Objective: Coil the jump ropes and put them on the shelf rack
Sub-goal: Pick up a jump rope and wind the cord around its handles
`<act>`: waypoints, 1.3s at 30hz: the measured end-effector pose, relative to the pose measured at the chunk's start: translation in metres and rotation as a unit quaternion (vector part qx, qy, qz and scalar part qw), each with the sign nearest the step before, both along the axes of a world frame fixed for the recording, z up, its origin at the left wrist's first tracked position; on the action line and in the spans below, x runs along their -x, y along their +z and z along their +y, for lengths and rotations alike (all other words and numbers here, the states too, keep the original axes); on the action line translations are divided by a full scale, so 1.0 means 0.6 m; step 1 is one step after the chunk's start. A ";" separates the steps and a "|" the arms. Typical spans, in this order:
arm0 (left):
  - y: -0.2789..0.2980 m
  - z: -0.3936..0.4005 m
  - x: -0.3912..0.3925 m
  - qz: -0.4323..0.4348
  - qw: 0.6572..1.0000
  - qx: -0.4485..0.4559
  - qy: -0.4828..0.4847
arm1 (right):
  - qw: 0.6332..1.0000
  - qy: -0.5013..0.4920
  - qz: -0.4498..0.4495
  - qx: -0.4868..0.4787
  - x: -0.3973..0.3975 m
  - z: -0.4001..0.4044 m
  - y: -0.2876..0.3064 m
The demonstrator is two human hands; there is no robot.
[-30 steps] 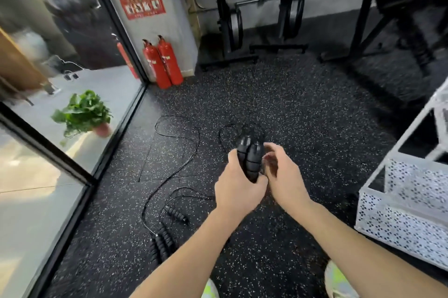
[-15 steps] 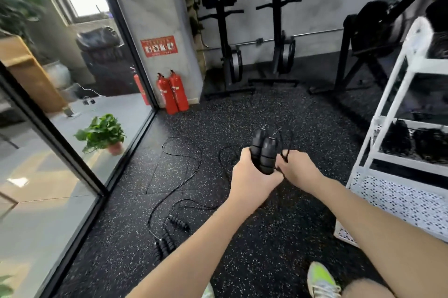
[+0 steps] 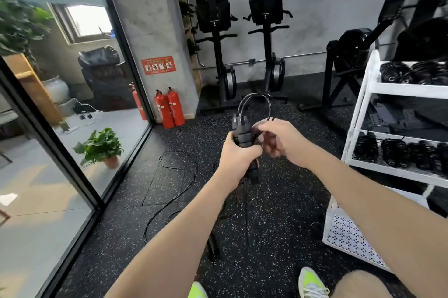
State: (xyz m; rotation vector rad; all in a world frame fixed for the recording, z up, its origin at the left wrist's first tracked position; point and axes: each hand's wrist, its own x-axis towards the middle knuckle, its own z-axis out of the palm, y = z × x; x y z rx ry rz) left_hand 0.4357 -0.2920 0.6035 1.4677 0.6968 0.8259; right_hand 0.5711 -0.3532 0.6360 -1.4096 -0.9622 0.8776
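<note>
**Winding the rope round its handles**

The left hand (image 3: 238, 159) grips the two black handles (image 3: 240, 131) together, upright, in front of the body. The right hand (image 3: 282, 143) pinches the rope (image 3: 254, 98), which arches in a loop over the handle tops; the rest hangs down to the floor (image 3: 169, 142). To wind well, I'd keep the rope taut, lay each turn snug beside the last, and hold the handles firmly so they don't twist apart. The white shelf rack (image 3: 368, 84) stands near on the right, already holding coiled ropes
</note>
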 end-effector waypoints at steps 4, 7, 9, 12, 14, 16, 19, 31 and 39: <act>0.048 -0.004 0.012 -0.025 0.999 -0.013 0.025 | 0.986 0.098 -0.075 0.109 0.005 -0.038 -0.031; 0.071 -0.019 0.019 -0.068 0.998 0.000 -0.010 | 0.954 0.152 -0.172 0.190 0.031 -0.055 -0.062; 0.085 -0.028 0.026 -0.114 0.992 0.034 -0.043 | 0.920 0.182 -0.253 0.237 0.045 -0.060 -0.083; 0.106 -0.036 0.041 -0.151 0.984 0.066 -0.066 | 0.889 0.170 -0.331 0.268 0.062 -0.072 -0.113; 0.113 -0.036 0.057 -0.132 0.988 0.042 -0.066 | 0.898 0.080 -0.358 0.242 0.064 -0.075 -0.118; 0.118 -0.033 0.079 -0.081 0.995 -0.003 -0.061 | 0.891 -0.023 -0.403 0.206 0.058 -0.073 -0.105; 0.119 -0.032 0.107 0.052 0.994 -0.097 -0.027 | 0.897 -0.134 -0.398 0.141 0.046 -0.070 -0.062; 0.077 -0.039 0.113 0.231 0.915 -0.302 0.134 | 0.902 -0.099 -0.421 0.010 0.095 -0.057 0.058; 0.056 -0.024 0.104 0.253 0.880 -0.375 0.145 | 0.857 -0.077 -0.510 0.015 0.094 -0.058 0.049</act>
